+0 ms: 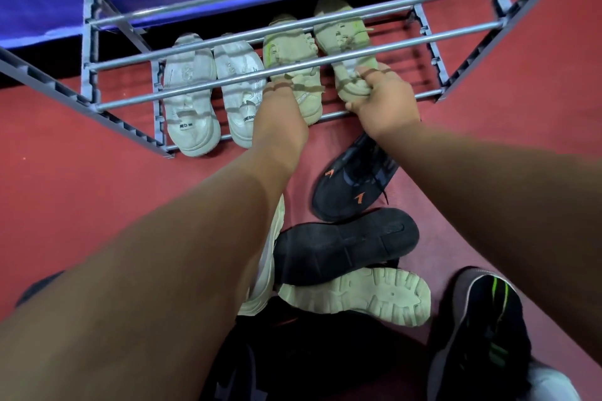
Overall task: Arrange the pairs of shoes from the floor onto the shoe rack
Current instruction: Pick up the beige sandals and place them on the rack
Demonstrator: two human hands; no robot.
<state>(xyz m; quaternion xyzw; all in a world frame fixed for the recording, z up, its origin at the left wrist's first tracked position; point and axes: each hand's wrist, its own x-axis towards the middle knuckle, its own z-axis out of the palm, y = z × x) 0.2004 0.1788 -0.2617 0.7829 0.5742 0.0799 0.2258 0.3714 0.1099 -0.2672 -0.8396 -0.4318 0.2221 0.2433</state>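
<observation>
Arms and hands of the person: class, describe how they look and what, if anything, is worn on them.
The left forearm and right forearm are bare: no sleeve or watch in view. The left hand and right hand wear no gloves. A thin reddish band crosses the left hand near its fingers; whether it is worn is unclear.

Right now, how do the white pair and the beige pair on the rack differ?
The white pair lies untouched; the beige pair is held, left hand and right hand on one shoe each. White pair sits level, beige pair staggered. Both rest on the shoe rack, lowest tier.
</observation>
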